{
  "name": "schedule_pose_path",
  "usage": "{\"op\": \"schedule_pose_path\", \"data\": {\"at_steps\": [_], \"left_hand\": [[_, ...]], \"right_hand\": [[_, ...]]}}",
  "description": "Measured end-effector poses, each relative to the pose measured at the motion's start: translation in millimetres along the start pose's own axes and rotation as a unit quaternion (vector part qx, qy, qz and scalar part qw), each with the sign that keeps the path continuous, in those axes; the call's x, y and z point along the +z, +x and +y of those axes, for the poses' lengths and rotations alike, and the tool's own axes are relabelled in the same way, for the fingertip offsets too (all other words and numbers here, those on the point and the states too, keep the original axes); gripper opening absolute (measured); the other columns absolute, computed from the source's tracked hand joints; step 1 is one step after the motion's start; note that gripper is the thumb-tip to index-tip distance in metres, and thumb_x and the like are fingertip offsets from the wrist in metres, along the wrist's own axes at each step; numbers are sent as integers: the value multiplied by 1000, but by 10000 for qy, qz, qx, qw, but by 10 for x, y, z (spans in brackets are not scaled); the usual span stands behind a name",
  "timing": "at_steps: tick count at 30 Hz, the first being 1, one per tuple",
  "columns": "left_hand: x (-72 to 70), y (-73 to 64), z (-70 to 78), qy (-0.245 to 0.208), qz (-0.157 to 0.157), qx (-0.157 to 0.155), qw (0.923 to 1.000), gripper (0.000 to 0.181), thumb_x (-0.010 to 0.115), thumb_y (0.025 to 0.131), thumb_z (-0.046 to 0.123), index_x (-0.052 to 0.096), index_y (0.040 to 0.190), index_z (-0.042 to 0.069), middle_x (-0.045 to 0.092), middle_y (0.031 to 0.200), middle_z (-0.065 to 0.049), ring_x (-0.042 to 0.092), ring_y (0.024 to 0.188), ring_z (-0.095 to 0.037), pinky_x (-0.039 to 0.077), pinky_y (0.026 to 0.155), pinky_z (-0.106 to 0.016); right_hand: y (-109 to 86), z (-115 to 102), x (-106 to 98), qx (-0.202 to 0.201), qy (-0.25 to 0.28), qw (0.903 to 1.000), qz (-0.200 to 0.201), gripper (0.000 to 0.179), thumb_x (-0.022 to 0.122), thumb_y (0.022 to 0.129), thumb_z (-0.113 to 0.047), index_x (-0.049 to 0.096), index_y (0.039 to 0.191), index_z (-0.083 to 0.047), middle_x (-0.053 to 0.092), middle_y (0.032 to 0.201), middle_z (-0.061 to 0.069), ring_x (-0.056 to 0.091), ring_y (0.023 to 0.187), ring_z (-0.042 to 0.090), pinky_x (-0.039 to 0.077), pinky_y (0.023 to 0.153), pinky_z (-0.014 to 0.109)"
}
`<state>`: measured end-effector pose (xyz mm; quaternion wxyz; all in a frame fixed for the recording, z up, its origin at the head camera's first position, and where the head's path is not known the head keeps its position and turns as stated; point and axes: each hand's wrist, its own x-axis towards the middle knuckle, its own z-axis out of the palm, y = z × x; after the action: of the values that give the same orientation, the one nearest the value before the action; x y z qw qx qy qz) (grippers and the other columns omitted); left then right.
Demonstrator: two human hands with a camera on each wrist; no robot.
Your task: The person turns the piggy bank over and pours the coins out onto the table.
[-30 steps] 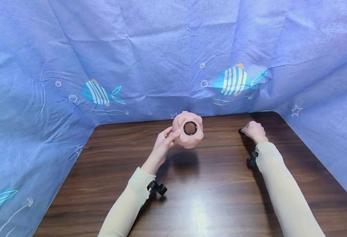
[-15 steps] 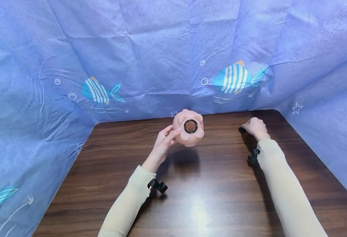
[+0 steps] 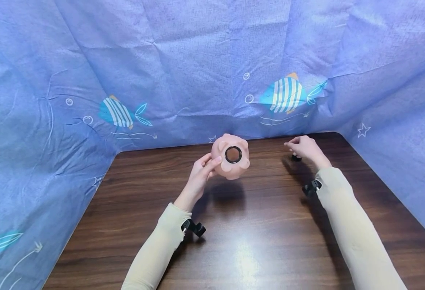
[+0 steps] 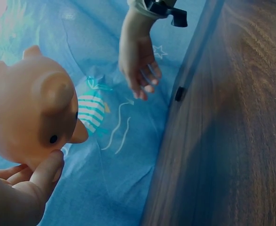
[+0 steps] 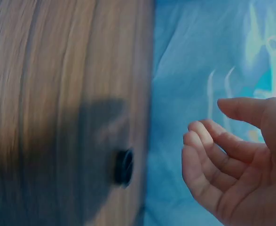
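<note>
A pink piggy bank is held up over the table, its underside with a black-ringed round opening turned toward the head camera. My left hand grips it by the side, and the left wrist view shows the thumb pressed near the black eye of the piggy bank. At the far right, my right hand hovers with nothing in it, fingers loosely bent and thumb apart in the right wrist view. Just below that hand a small black round plug lies on the table.
The brown wooden table ends at the back and sides against a blue curtain printed with fish. A black wrist camera hangs from the left sleeve, and another wrist camera from the right.
My right hand has let go of the black plug, risen off it and loosened its fingers. The plug stays on the table. My left hand and the piggy bank have hardly moved.
</note>
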<state>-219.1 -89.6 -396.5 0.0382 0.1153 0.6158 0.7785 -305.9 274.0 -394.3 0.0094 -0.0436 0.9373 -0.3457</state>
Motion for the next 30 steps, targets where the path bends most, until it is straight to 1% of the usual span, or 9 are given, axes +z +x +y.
{"op": "schedule_pose_path", "data": {"at_steps": [4, 8, 11, 14, 18, 21, 25, 28, 30], "left_hand": [[-2, -10, 6, -24, -50, -10, 10000, 57, 67, 90, 28, 55, 134, -6, 69, 109, -5, 66, 99, -11, 54, 88, -28], [-24, -29, 15, 14, 11, 14, 10000, 54, 66, 91, 26, 56, 133, -6, 69, 107, -4, 65, 98, -11, 54, 87, -27], [-38, -35, 12, 55, 41, 24, 10000, 55, 67, 90, 28, 57, 132, -5, 68, 108, -4, 65, 98, -11, 54, 86, -27], [-40, -32, 2, 79, -33, 2, 10000, 56, 67, 90, 29, 56, 134, -5, 68, 111, -6, 65, 100, -12, 54, 88, -28], [-29, -18, -12, 84, -118, -27, 9999, 56, 66, 91, 29, 55, 135, -4, 67, 116, -9, 65, 102, -13, 54, 89, -29], [-27, -23, -4, 64, -99, -7, 9999, 56, 66, 91, 28, 54, 135, -4, 67, 117, -11, 65, 103, -13, 54, 89, -29], [-15, -28, 10, 87, -79, -2, 9999, 57, 66, 90, 29, 55, 136, -4, 67, 119, -12, 65, 103, -13, 54, 89, -28], [-9, -27, 6, 111, -62, -33, 9999, 57, 66, 91, 28, 54, 136, -5, 67, 119, -13, 65, 103, -13, 54, 89, -28], [-7, -27, -2, 118, -58, -57, 9999, 57, 66, 90, 28, 54, 136, -5, 67, 119, -13, 65, 102, -12, 54, 89, -28]], "right_hand": [[-57, -206, 3, -143, 516, 9979, -360, 45, 58, 103, -32, 65, 118, 10, 67, 79, -1, 65, 70, 10, 56, 63, 25], [-101, -450, 52, -206, 1000, 9926, -662, 46, 59, 103, -32, 64, 121, 10, 70, 86, 3, 66, 72, 7, 58, 65, 24], [-144, -622, 99, -310, 1326, 9865, -910, 46, 59, 103, -30, 62, 122, 11, 70, 92, 7, 67, 77, 12, 59, 70, 27], [-210, -759, 140, -451, 1511, 9813, -1106, 44, 58, 104, -29, 62, 122, 11, 69, 96, 10, 67, 80, 14, 60, 74, 32], [-310, -906, 189, -628, 1708, 9750, -1276, 44, 56, 105, -31, 63, 123, 9, 70, 102, 13, 68, 81, 12, 60, 73, 32], [-374, -1007, 227, -729, 1894, 9679, -1484, 47, 53, 106, -33, 61, 126, 8, 70, 110, 20, 70, 87, 19, 60, 76, 36], [-443, -1104, 268, -801, 2078, 9593, -1739, 54, 48, 107, -41, 57, 134, 6, 66, 122, 24, 68, 103, 35, 59, 81, 45], [-482, -1145, 304, -821, 2224, 9528, -1896, 59, 45, 107, -45, 54, 137, 4, 65, 125, 24, 66, 108, 40, 58, 82, 48], [-502, -1151, 328, -808, 2351, 9476, -2009, 60, 42, 108, -45, 52, 138, 5, 64, 125, 24, 67, 105, 38, 58, 81, 50]]}}
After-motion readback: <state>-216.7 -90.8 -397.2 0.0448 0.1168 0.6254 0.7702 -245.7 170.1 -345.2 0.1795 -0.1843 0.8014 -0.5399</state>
